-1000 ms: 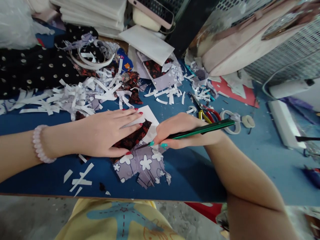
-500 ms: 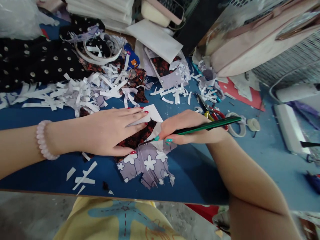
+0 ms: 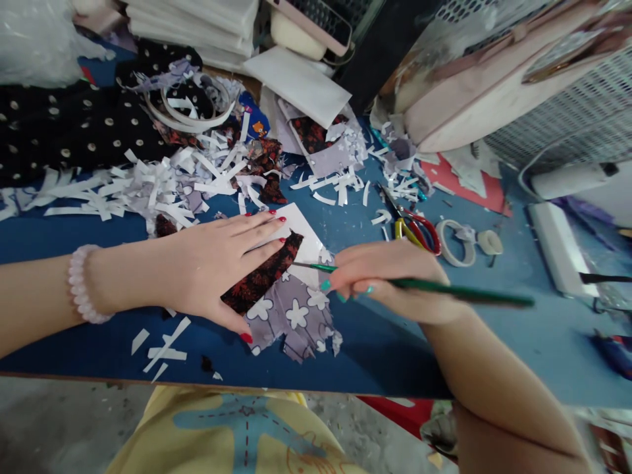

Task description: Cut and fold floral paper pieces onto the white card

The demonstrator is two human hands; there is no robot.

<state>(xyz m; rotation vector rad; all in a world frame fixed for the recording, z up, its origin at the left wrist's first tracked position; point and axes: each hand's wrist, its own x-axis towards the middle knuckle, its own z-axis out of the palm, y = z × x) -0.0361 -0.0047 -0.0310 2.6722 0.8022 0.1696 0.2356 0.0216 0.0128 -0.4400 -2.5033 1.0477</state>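
My left hand (image 3: 212, 263) lies flat with its fingers spread over a dark fabric piece with a red pattern (image 3: 264, 280) and part of a white card (image 3: 296, 224). A mauve fabric scrap with white flowers (image 3: 299, 319) shows below the dark piece, its lower edge ragged. In a pinch, my right hand (image 3: 385, 276) holds a slim green tool with a thin pointed tip (image 3: 469, 293); its exact kind is unclear. The tip is over the bare card, beside the dark fabric's right edge. My left palm hides part of the layers.
White paper strips (image 3: 148, 181) and fabric scraps heap up behind my left hand. Scissors (image 3: 409, 220) and a tape roll (image 3: 457, 242) lie to the right. Polka-dot cloth (image 3: 74, 125) fills the back left; a pink bag (image 3: 474, 85) stands at the back right.
My right hand has moved right, and the tool now lies lower at its back end. The tip has shifted up from the fabric seam to the card. My left thumb has slid down and left.
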